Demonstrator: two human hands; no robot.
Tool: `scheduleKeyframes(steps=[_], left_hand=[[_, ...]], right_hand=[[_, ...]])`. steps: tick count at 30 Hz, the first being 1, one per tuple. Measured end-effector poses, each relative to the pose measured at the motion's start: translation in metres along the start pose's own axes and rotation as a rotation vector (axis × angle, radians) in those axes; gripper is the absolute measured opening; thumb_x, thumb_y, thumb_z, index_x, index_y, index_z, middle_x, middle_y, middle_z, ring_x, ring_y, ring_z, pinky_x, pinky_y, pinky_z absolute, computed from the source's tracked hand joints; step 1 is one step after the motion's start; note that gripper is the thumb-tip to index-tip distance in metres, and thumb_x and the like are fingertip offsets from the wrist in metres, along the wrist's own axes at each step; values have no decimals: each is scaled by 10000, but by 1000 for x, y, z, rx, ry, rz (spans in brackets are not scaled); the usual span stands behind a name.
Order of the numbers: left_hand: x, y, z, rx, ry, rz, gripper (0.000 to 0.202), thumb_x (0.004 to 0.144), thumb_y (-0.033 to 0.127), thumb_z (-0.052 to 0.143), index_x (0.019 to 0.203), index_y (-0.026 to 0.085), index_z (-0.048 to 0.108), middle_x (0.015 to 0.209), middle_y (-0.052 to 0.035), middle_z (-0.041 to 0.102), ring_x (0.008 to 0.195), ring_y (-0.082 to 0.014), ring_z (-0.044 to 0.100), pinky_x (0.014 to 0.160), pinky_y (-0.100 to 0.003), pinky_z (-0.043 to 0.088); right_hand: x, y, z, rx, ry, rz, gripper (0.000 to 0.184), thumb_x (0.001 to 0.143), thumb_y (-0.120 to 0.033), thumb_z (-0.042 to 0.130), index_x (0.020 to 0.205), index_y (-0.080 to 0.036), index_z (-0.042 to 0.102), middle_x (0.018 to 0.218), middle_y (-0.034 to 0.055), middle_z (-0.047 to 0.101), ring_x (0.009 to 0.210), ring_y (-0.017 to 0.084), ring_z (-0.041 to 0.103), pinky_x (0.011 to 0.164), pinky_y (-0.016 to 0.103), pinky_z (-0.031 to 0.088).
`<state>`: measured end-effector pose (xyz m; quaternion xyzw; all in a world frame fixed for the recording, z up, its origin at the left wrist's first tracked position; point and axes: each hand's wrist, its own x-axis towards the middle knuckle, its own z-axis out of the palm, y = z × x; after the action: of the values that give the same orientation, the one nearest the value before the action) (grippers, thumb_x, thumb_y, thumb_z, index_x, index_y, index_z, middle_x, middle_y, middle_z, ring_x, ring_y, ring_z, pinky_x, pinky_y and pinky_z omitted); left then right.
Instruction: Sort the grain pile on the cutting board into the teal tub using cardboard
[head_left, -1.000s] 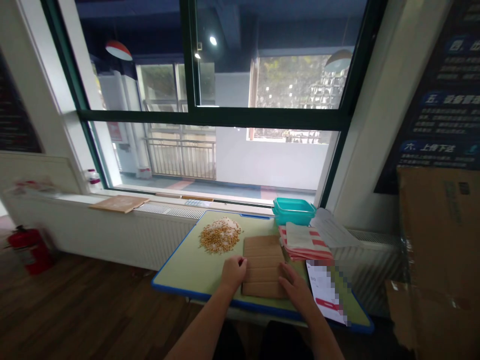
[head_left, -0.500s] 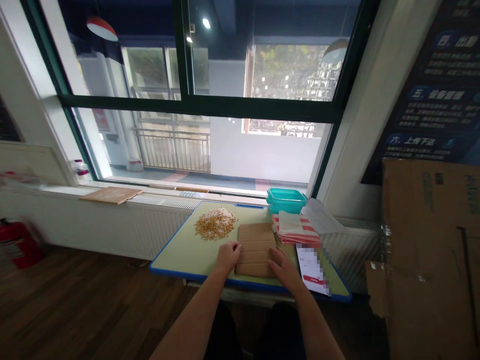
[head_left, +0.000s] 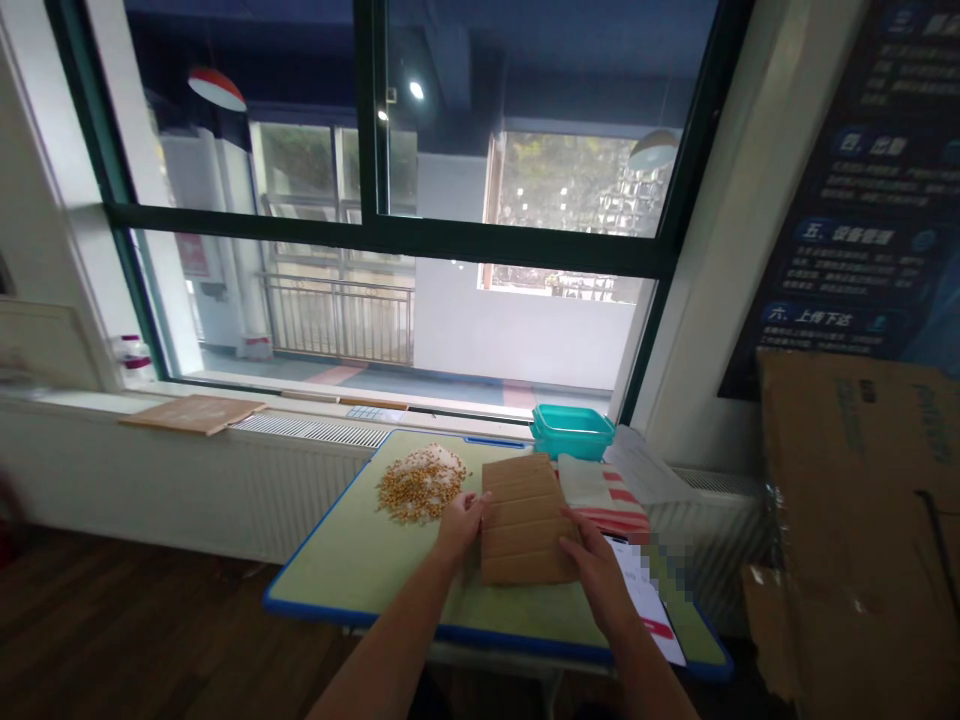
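Note:
A brown piece of cardboard (head_left: 525, 520) is held between my two hands, tilted and seemingly lifted a little off the light green table (head_left: 337, 545). My left hand (head_left: 461, 525) pinches its left edge. On the opposite side my right hand (head_left: 596, 560) grips the right edge, thumb on the front face. A pile of yellow corn kernels mixed with white grains (head_left: 424, 483) lies just beyond my left hand. Red-and-white striped cloths (head_left: 611, 492) sit behind my right hand, and a phone (head_left: 649, 605) with a lit screen lies beside that wrist, partly pixelated.
Two stacked teal plastic containers (head_left: 572, 432) stand at the table's far right corner, with white paper (head_left: 649, 465) next to them. A wooden board (head_left: 191, 412) rests on the sill at left. A large cardboard box (head_left: 862, 530) stands at right, and the window is straight ahead.
The cardboard has come up from lying flat and now tilts in both hands. My right hand has gone from resting on it to gripping its edge. The camera view has shifted slightly.

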<state>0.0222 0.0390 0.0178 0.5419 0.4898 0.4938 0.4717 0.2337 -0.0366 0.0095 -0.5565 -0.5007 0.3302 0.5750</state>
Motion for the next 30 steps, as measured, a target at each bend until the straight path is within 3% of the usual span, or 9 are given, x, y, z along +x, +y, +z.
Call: scheduleKeyframes(steps=[7,11,12,15,17,20,23,27,30], left_hand=[[37,-2,28,-578,-216,-59,499,693,354,704,1116,136,555,952,-130,706,850,-241,672,782,-377,535],[48,-16,27,-771,-161,-127,410,686,291,714,1038,160,550,946,-118,707,888,-246,669,785,-366,540],[50,-20,26,-808,-137,-144,390,687,279,715,1022,165,552,944,-113,707,895,-245,668,785,-363,541],[55,-25,23,-890,-84,-182,345,687,249,718,985,168,563,929,-110,710,913,-252,665,793,-367,541],[56,-26,22,-921,-72,-193,338,687,235,715,983,170,566,910,-110,714,911,-258,666,793,-373,540],[54,-25,22,-942,-98,-191,356,690,231,705,1014,170,569,930,-117,713,912,-267,666,785,-381,542],[52,-24,22,-965,-174,-240,376,695,256,700,1042,183,576,1008,-118,702,947,-272,657,790,-376,540],[53,-24,21,-943,-219,-303,382,670,289,724,1018,209,589,1026,-104,700,994,-279,641,797,-372,536],[53,-23,20,-900,-192,-314,351,668,311,724,984,217,603,1012,-93,705,1004,-277,637,802,-371,532]], right_hand=[[42,-57,1,19,-78,-51,581,721,-475,604,1246,-229,566,1306,41,558,1213,260,495,975,389,433],[93,-74,-4,-22,-358,-74,614,866,-593,346,1333,-218,478,1257,73,594,1146,246,557,932,408,454],[111,-72,-6,-93,-363,-93,633,889,-591,250,1350,-209,456,1238,83,607,1118,240,578,916,411,462],[167,-56,-11,-673,-100,-241,551,886,-442,330,1360,-183,437,1255,93,592,1134,219,564,953,389,435],[196,-44,-16,-842,-25,-284,525,775,-329,515,1265,-144,544,1319,125,534,1261,268,437,1063,425,303],[220,-33,-23,-960,12,-296,490,682,-229,580,1164,-150,622,1298,140,548,1289,325,384,1092,507,182],[230,-31,-29,-1045,-4,-298,424,657,-163,558,1064,-180,677,1153,125,648,1155,335,524,1041,551,239],[240,-39,-36,-1107,-77,-329,384,638,-109,510,947,-198,720,1009,90,709,981,288,633,908,424,421],[245,-49,-40,-1133,-123,-345,338,624,-97,510,846,-222,732,930,48,726,940,260,645,855,349,442]])
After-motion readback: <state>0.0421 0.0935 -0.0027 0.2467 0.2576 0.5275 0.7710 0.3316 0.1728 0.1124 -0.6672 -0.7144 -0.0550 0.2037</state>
